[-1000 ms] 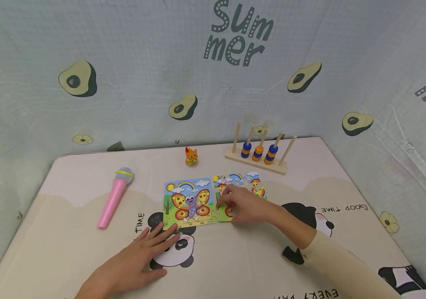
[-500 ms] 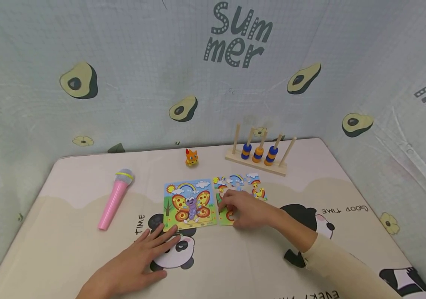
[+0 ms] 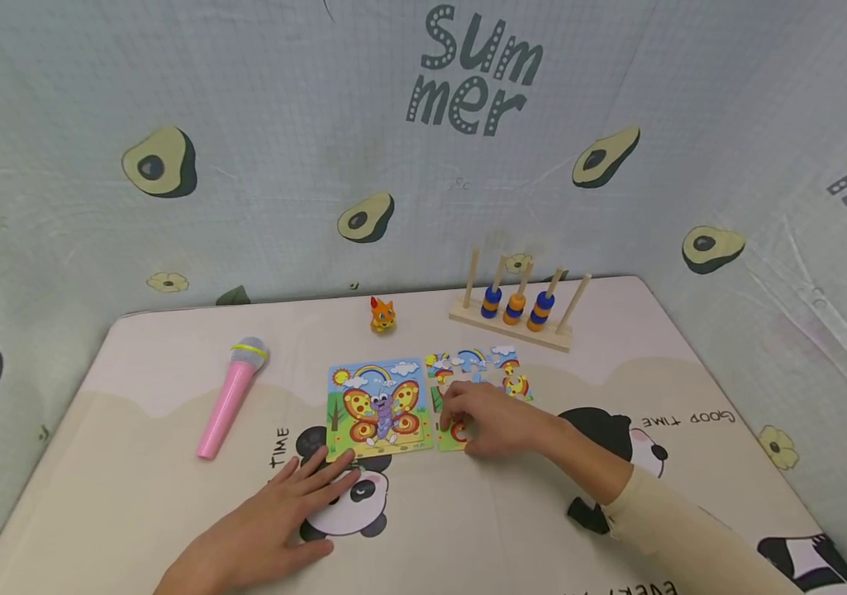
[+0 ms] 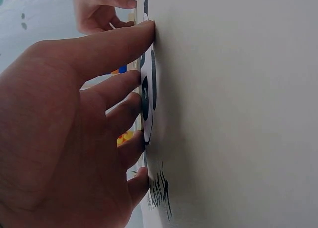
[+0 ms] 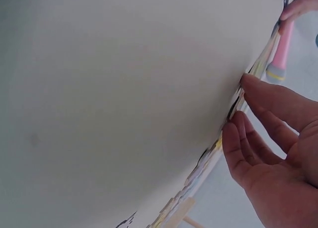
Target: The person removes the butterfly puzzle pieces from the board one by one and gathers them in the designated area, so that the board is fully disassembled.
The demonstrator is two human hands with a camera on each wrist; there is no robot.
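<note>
My left hand (image 3: 274,516) lies palm down on the tablecloth, fingers spread, with its fingertips at the lower left edge of the butterfly picture board (image 3: 378,405). In the left wrist view its fingertips and thumb rest on the cloth. My right hand (image 3: 497,417) bends over a jigsaw puzzle (image 3: 516,384) just right of that board. Its thumb and fingers pinch the sides of a green and red puzzle piece (image 3: 456,434) low on the table, near the board's right edge. The right wrist view shows thumb and fingers (image 5: 236,143) around the piece; the hand hides part of the puzzle.
A pink toy microphone (image 3: 226,401) lies at the left. At the back stands a small orange animal figure (image 3: 383,316). Behind the puzzle is a wooden peg stand (image 3: 512,322) with blue and orange rings. Fabric walls (image 3: 282,149) rise behind and beside the table.
My right hand has shifted slightly toward me and right with the puzzle piece, exposing more of the upper puzzle pieces. The left hand keeps its place.
</note>
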